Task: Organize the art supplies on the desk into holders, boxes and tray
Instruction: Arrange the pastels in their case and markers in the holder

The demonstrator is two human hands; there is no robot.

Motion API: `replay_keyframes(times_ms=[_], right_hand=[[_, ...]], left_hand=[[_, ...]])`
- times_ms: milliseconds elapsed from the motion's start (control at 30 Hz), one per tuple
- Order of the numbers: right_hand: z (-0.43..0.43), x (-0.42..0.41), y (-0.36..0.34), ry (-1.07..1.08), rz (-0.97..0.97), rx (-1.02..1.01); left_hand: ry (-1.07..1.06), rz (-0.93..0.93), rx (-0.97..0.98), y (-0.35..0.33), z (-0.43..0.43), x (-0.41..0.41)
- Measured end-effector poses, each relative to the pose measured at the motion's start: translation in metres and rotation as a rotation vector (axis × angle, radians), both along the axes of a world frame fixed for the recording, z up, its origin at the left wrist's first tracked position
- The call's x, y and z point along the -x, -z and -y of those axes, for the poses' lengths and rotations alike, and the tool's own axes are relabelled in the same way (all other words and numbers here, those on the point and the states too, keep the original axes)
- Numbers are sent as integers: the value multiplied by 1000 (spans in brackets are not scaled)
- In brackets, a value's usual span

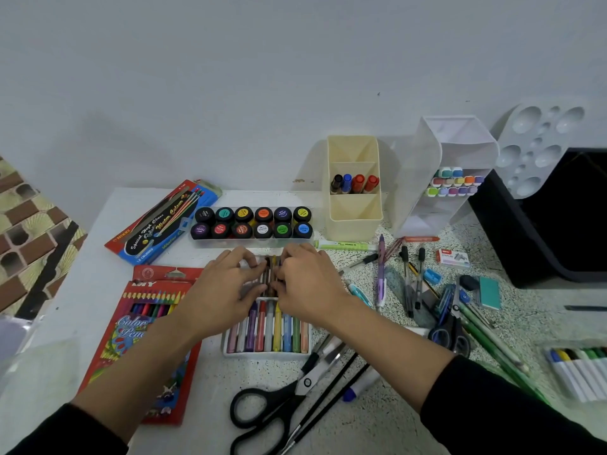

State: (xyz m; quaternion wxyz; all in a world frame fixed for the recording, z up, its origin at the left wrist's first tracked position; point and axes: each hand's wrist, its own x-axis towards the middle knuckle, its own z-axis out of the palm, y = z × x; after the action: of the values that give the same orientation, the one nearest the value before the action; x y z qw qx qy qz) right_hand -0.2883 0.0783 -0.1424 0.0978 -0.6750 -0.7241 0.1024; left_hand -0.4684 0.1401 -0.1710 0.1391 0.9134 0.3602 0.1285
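Wide counter, white on the left half, speckled on the right. Big black plastic bin at the far right corner w/ a white round-welled paint palette leaning on it. Beside that, a white slanted plastic holder w/ pastel-capped markers, then a cream slanted plastic holder w/ four markers in its middle compartment, both along the far edge.

Red cardboard box of colour pencils lies open nr the left edge; a red-and-blue flat watercolour box sits behind it. Clear tray of twelve black-lidded paint pots at centre, far side.

White plastic crayon tray at centre, near row full of coloured sticks. Both hands are together over its far row: left hand and right hand, fingers curled, pinch a bunch of dark crayon sticks btwn them.

Black-handled scissors lie nr the front edge. Loose pens and pencils scattered right of the hands.
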Motion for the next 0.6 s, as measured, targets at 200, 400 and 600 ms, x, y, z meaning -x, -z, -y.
replay_keyframes(times_ms=[200,400,600], right_hand=[[-3,-4,7,2,-81,-29],[20,-31,2,53,-438,-116],[83,-96,-7,257,-548,-238]], left_hand=[[-69,36,26,-2,6,2],[-141,91,11,-19,21,-16],[49,228,145,-26,48,-78]])
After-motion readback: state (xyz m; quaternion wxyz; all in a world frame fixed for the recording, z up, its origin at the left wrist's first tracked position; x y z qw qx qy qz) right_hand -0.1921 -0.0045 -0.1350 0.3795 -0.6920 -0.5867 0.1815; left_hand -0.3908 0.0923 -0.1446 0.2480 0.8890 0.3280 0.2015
